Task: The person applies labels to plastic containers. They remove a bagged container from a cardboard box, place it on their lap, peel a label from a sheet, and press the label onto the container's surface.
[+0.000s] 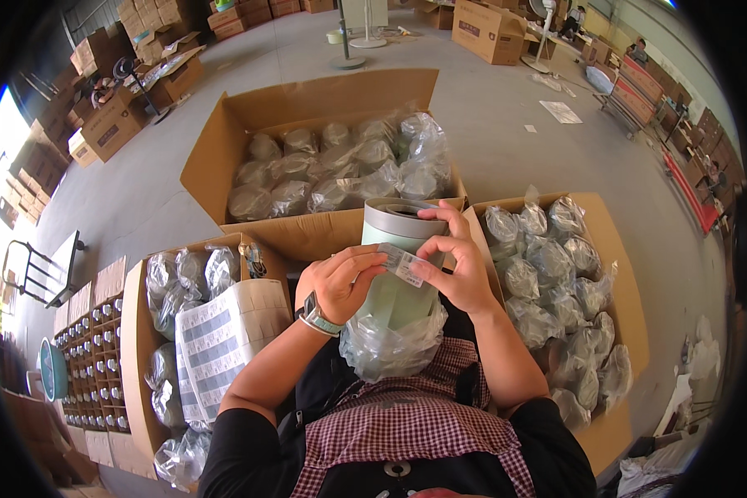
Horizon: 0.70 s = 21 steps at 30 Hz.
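Note:
A pale green cylinder with a grey rim [376, 224], perhaps a tumbler or canister, stands at my lap. A clear plastic bag [392, 348] is bunched around its lower part. In front of its side, a small printed label [402, 264] is stretched between my two hands. My left hand [348, 274], with a watch at the wrist, pinches the label's left end. The right hand [457, 264] holds the other end between thumb and finger, its upper fingers reaching to the cylinder's rim. A sheet of printed labels [208, 355] lies over the left carton.
Cartons of plastic-wrapped cylinders surround me: one ahead [324, 215], one at left [138, 373], one at right [622, 311]. Farther left are a divided carton of bottles [93, 367], a teal basin [53, 370] and a platform trolley [53, 274]. Other people sit among distant boxes.

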Motion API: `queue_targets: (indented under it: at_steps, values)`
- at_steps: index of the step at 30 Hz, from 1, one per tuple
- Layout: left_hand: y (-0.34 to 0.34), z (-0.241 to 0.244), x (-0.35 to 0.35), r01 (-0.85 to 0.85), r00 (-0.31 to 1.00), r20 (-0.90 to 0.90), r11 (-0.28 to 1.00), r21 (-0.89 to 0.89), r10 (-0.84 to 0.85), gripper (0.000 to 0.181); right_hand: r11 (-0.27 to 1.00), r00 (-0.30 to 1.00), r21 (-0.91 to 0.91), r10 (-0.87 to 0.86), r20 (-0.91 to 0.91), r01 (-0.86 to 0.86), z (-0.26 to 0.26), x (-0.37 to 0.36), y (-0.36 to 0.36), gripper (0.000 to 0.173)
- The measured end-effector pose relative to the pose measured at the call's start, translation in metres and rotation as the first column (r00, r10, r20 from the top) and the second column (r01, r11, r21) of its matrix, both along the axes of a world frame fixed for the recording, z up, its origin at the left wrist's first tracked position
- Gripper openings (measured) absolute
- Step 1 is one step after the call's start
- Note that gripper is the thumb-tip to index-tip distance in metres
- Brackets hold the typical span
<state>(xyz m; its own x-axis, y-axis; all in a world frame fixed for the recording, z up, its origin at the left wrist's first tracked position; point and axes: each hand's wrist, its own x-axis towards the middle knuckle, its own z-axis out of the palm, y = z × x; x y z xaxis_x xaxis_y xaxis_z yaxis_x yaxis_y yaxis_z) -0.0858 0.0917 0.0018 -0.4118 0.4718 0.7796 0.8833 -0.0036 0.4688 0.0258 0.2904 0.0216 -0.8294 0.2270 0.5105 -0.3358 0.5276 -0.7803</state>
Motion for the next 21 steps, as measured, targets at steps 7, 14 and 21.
queue_targets:
  at_steps: [7,14,21]
  values:
    - [-0.006,-0.003,-0.010,0.366,0.822,0.449,0.929,0.058,-0.351,0.038,0.988,0.995,0.119,-0.103,-0.010,0.104,0.000,-0.012,-0.008,0.018]
    - [0.001,-0.016,-0.016,0.319,0.614,0.722,0.937,0.143,-0.319,0.053,0.968,0.985,0.181,-0.168,-0.034,0.171,-0.004,-0.022,-0.014,0.021]
    - [0.014,-0.019,-0.013,0.164,0.607,0.743,0.959,0.230,-0.282,0.048,0.960,0.983,0.214,-0.182,-0.015,0.181,-0.007,-0.026,-0.014,0.022]
